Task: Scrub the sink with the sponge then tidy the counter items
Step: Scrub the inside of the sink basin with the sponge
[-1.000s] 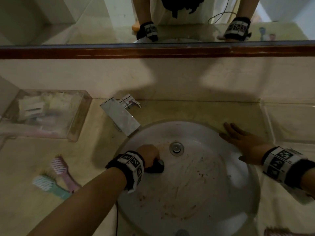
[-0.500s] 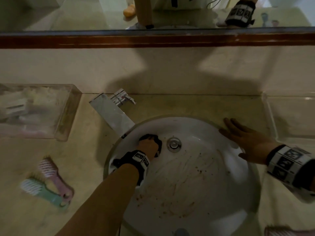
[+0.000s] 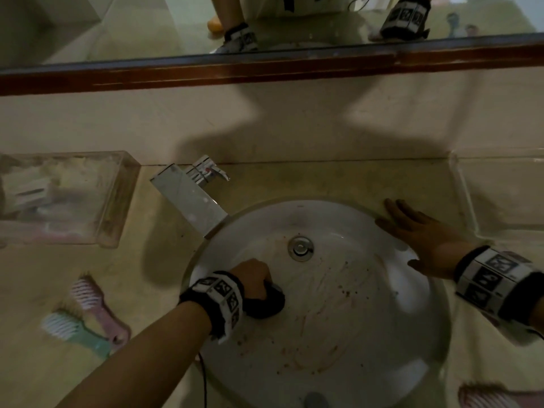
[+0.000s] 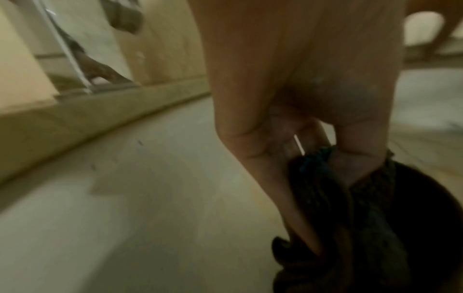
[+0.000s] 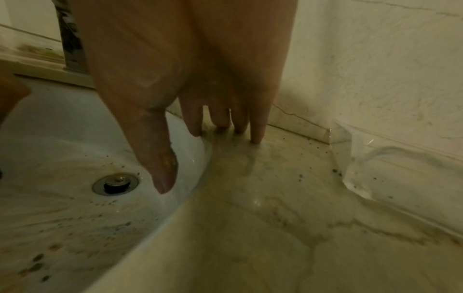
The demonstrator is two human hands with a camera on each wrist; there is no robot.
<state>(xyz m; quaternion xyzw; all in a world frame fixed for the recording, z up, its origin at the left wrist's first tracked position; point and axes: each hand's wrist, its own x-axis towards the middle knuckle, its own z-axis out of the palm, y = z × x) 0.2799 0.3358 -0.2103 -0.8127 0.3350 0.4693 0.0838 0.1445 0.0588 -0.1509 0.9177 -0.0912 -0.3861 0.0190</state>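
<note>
A round white sink (image 3: 368,334) with brown specks and smears is set into the beige counter. My left hand (image 3: 253,279) grips a dark sponge (image 3: 266,301) and presses it on the basin's left wall, left of and below the drain (image 3: 300,248). The left wrist view shows my curled fingers (image 4: 295,198) round the dark sponge (image 4: 371,228). My right hand (image 3: 418,234) lies flat with straight fingers on the sink's right rim. In the right wrist view its fingertips (image 5: 256,134) rest on the counter and the thumb hangs over the basin (image 5: 62,208).
A chrome faucet (image 3: 194,198) stands at the sink's back left. Two small brushes, pink (image 3: 97,307) and green (image 3: 76,334), lie on the counter at left. A clear box (image 3: 64,198) holds toiletries at far left; another clear tray (image 3: 500,195) sits at right. Another brush (image 3: 497,397) lies at bottom right.
My left hand has moved the sponge from beside the drain up toward the faucet, then back down and left along the basin wall. The right hand has stayed on the rim.
</note>
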